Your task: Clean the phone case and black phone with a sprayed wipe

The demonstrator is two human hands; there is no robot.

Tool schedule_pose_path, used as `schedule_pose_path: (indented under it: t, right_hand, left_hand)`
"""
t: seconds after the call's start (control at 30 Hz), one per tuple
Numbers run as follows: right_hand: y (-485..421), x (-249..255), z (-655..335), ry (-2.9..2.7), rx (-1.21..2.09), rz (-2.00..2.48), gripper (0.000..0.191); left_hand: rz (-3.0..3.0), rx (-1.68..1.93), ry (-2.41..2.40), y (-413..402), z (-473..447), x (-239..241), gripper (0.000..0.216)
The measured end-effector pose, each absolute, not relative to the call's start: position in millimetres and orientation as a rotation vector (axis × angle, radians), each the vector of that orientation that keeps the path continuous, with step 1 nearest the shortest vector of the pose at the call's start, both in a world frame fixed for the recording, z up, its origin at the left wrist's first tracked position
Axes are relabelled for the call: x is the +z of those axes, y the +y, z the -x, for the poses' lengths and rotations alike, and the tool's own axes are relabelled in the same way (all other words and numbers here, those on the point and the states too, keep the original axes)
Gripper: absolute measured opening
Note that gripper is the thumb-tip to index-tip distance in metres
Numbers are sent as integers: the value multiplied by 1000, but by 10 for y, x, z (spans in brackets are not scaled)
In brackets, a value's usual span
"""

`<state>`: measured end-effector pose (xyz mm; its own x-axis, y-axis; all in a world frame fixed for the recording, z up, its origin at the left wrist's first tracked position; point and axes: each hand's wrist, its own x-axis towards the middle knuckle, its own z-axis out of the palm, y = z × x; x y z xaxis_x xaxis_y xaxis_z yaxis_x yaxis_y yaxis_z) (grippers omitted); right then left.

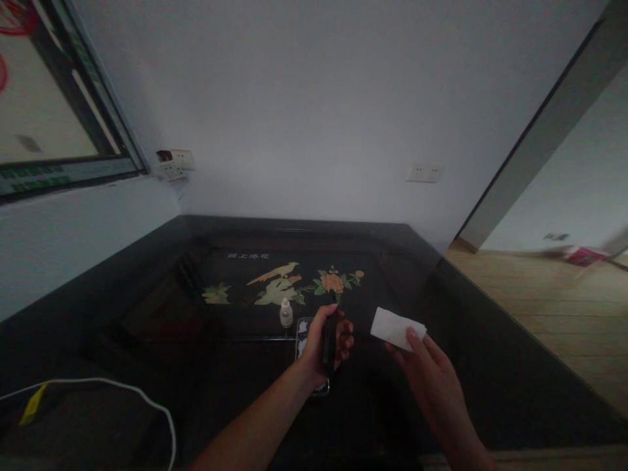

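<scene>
My left hand (318, 347) is wrapped round a black phone (328, 347), held on edge above the table so that its narrow side faces me. Between the thumb and fingers of my right hand (432, 373) is a folded white wipe (397, 327), apart from the phone. Partly hidden beneath my left hand lies a flat phone case (302, 333) with a pale pattern and a light rim. Just left of it, a small clear dropper bottle (286, 314) with a white cap stands upright.
The glossy black table (235, 399) bears a painted bird and flowers and meets the wall at the back. A white cable (122, 386) with a yellow tag (33, 404) curves across the front left. Sockets (424, 173) sit on the wall; a wooden floor (530, 301) lies right.
</scene>
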<state>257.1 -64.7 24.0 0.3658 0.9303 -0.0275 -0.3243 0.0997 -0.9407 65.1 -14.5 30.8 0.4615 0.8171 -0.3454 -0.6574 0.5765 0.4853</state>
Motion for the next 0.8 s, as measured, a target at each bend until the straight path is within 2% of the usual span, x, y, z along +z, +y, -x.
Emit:
schedule_pose_path:
  t: [0.13,0.27,0.53,0.67,0.8]
  right_hand:
    - [-578,512,-2401,-1101,774,1212,37]
    - [-439,653,-2183,-1365,624,1177,37]
    - [14,540,-2135,-1576,286,1120,36]
    - [-62,457,-2085,-1940,234,1039,43]
    - [-256,365,-2027,-2069,98,967,52]
  left_hand:
    - [-238,917,523,-134,-680,270,37]
    - [-187,922,486,-145,-675,292,46]
    - [-281,876,450,-191,-662,382,52]
    - [-245,980,502,-171,-692,380,46]
    - [-186,954,466,-131,-638,352,56]
